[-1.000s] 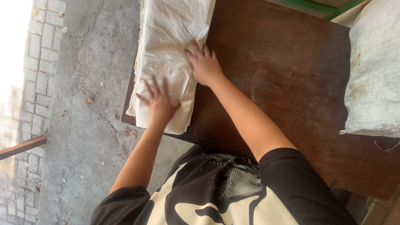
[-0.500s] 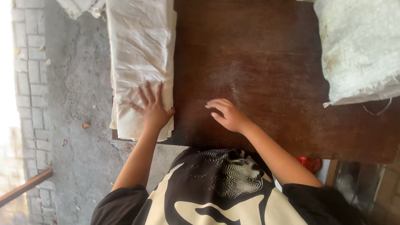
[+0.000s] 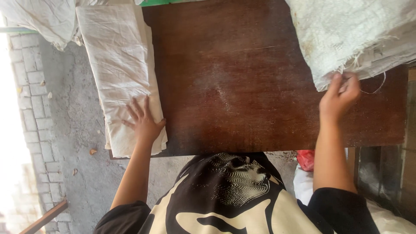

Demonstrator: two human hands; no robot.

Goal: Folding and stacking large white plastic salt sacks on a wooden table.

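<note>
The left hand (image 3: 143, 123) lies flat with fingers spread wide, palm down on the folded cream sack (image 3: 121, 73), holding nothing but pressing on its near end. That sack lies lengthwise along the left edge of the dark brown desk (image 3: 242, 86), its near end hanging slightly past the desk's front corner. The right hand (image 3: 340, 95) is at the far right of the desk, fingers pinched narrow on the frayed lower edge of a stack of white woven sacks (image 3: 355, 34), which rests on the desk's far right corner and spills past its right side. Loose threads hang from that edge just beside the fingers. Left of the desk lies grey concrete floor (image 3: 73, 130); below its front edge, near the right forearm, a red item (image 3: 307, 159) shows.
</note>
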